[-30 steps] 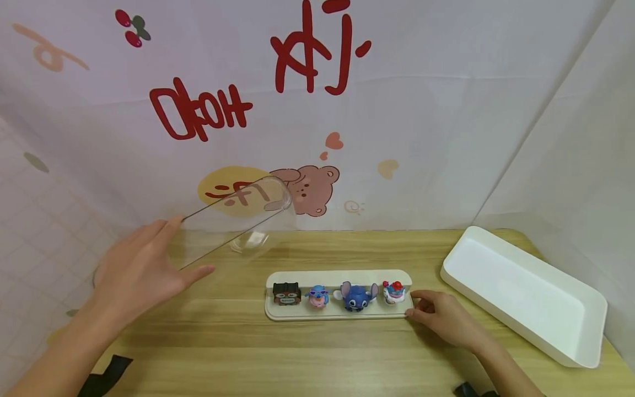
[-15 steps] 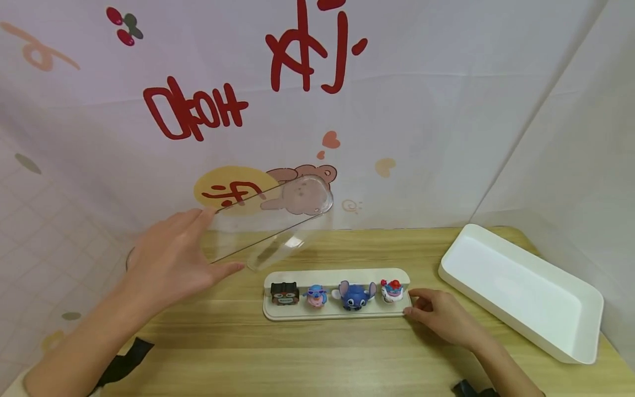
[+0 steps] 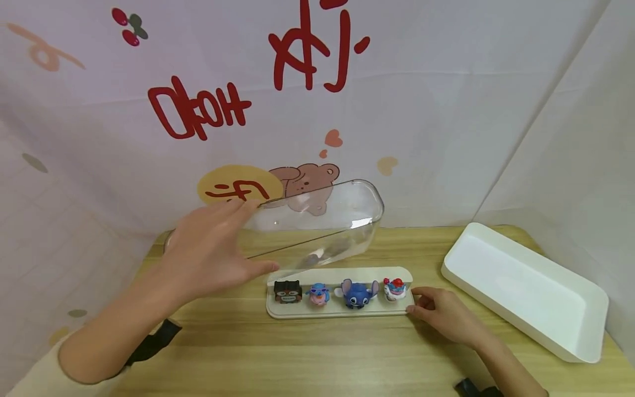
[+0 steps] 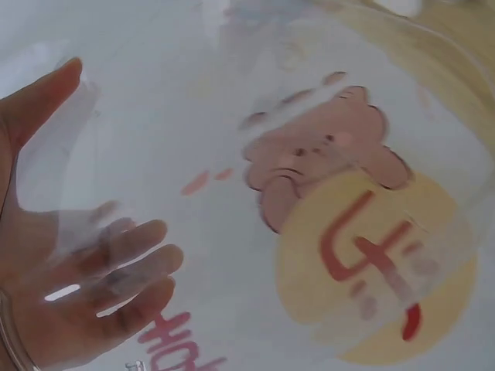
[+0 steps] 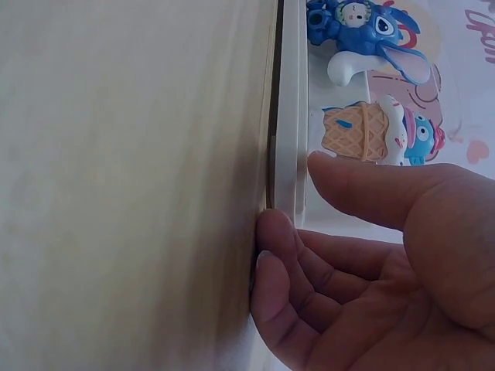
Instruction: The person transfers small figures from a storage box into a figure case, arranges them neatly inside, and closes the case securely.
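Observation:
A long clear plastic cover [image 3: 347, 207] is tilted in the air, its right end above the back of a white display base [image 3: 342, 317]. My left hand [image 3: 213, 248] grips the cover's left part between thumb and fingers; the left wrist view shows the fingers [image 4: 131, 270] through the clear wall. On the base stand a dark chest-like figure [image 3: 288, 292], a small blue-and-pink figure [image 3: 318, 295], a big-eared blue figure [image 3: 357, 294] and an ice-cream-cone figure [image 5: 363, 131]. My right hand [image 3: 446, 314] holds the base's right end, thumb by the cone figure, other fingers curled at its edge.
At the right of the wooden table [image 3: 317, 364] lies a shallow white tray [image 3: 526, 295], set at a slant. A white cloth [image 3: 436, 121] with red writing and a bear print hangs behind the table. Black straps [image 3: 154, 342] show near both wrists.
My left hand has carried the clear cover to the right, so its far end has moved from left of the base to over it. The right hand and the base stay in place.

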### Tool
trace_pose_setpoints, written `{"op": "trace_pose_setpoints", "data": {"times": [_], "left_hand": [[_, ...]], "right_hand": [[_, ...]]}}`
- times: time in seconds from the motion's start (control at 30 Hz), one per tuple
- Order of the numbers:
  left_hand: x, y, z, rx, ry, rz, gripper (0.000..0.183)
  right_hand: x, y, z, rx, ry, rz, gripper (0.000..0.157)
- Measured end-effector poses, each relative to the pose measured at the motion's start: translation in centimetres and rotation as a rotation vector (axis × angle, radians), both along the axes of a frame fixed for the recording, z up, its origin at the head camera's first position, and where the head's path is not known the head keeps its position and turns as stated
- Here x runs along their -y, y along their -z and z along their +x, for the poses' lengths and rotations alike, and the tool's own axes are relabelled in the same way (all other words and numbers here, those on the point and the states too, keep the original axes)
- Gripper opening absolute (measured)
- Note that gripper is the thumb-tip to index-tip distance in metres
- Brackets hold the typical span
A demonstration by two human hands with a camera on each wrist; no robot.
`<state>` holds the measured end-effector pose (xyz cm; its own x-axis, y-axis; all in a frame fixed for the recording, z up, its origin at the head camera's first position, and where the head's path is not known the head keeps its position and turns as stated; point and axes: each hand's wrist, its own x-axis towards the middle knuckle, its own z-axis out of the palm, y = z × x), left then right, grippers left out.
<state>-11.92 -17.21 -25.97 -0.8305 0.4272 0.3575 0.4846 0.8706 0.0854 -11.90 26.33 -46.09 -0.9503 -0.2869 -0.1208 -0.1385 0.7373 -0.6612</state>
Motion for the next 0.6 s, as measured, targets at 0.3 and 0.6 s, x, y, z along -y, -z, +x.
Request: {"op": "trace_pose_setpoints", "data": {"times": [0.3,0.6], "left_hand": [[-2.9,-0.5,-0.4,0.122,0.034,-0.024,0.104],[-5.0,-1.0,-0.9,0.129,0.117,0.006,0.105]], "right_hand": [[-0.1,0.1,0.0,-0.005,-0.003,-0.005,0.051],[-0.1,0.0,0.0,-0.011,-0.011,-0.025,0.050]]}}
